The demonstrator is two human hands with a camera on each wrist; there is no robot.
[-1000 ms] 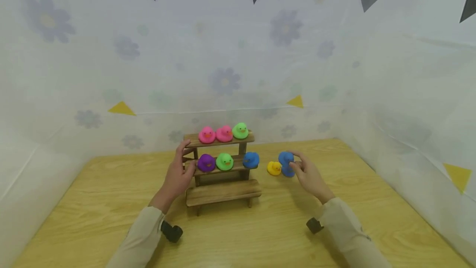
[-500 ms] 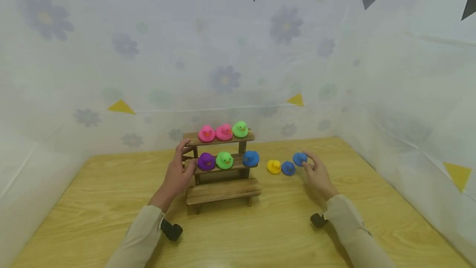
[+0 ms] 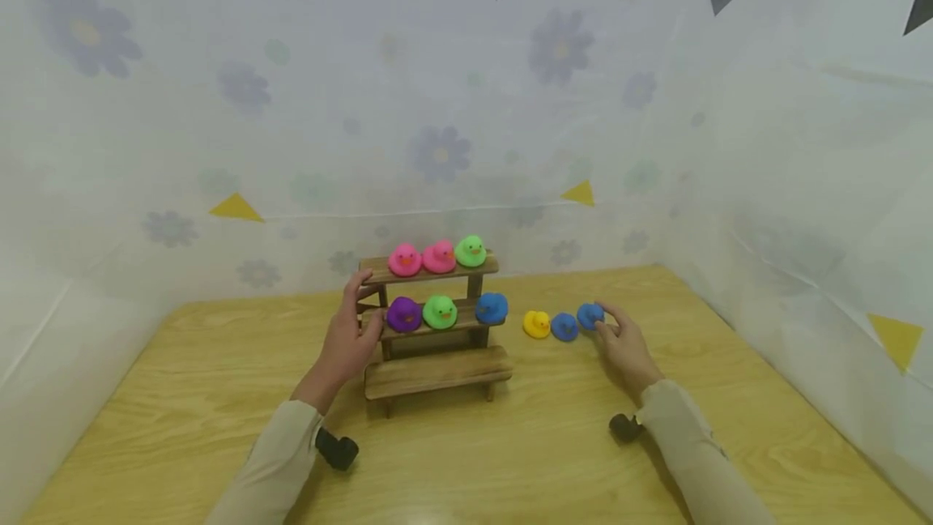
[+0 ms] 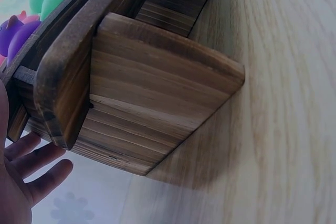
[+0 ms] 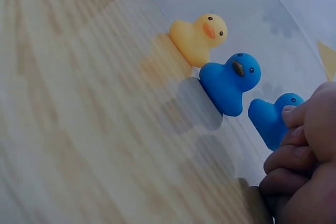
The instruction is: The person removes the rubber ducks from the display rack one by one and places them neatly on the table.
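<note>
A wooden tiered stand (image 3: 437, 375) holds two pink ducks (image 3: 405, 260) and a green duck (image 3: 471, 251) on top. Its middle shelf bears a purple duck (image 3: 404, 314), a green duck (image 3: 440, 312) and a blue duck (image 3: 492, 309). My left hand (image 3: 351, 339) rests at the stand's left end, fingers spread along it. My right hand (image 3: 628, 351) pinches a blue duck (image 3: 590, 316), also seen in the right wrist view (image 5: 269, 120), at or close to the table surface. Left of it sit another blue duck (image 3: 564, 327) and a yellow duck (image 3: 536, 324).
The wooden table (image 3: 452, 468) runs back to a white flowered sheet (image 3: 437, 87) hung behind and at both sides. Dark and yellow triangles mark the sheet. The stand's lowest shelf carries no duck.
My right hand has moved right with the blue duck, from over the other blue duck to a spot beside it, then slightly down. My left hand has stayed at the stand.
</note>
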